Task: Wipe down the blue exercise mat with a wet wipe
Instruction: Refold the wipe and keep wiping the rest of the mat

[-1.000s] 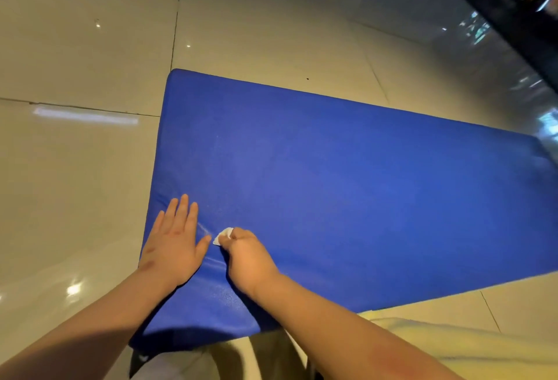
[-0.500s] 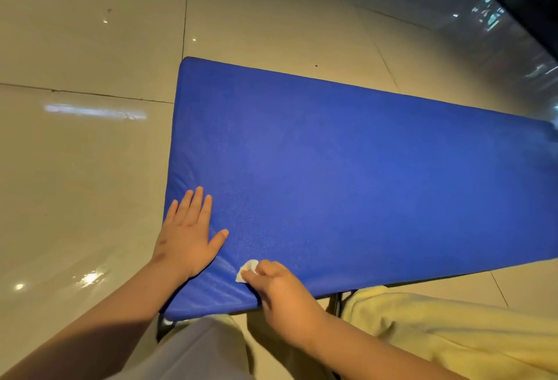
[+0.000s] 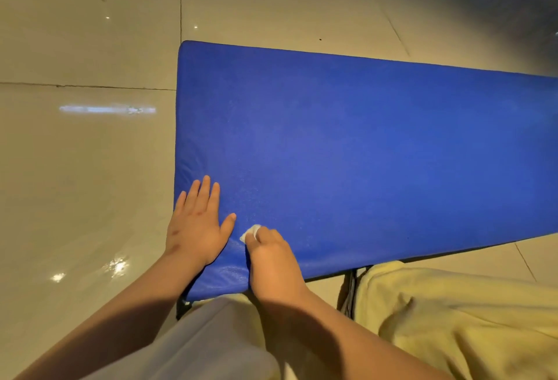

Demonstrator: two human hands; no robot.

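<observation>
The blue exercise mat (image 3: 362, 153) stretches from the near left towards the far right, raised a little off the floor. My left hand (image 3: 197, 224) lies flat on its near left corner, fingers straight and together. Just to the right, my right hand (image 3: 270, 254) grips a small white wet wipe (image 3: 250, 232) and presses it on the mat. Only a corner of the wipe shows beyond my curled fingers.
Glossy beige floor tiles (image 3: 84, 168) surround the mat on the left and far side. A dark frame leg (image 3: 348, 292) shows under the mat's near edge. Grey trousers (image 3: 211, 346) and yellow cloth (image 3: 468, 319) fill the bottom of the view.
My right hand first drew the wipe back to the mat's near edge, then pushed it forward again beside my left thumb. My left hand stays flat on the corner. The camera came closer.
</observation>
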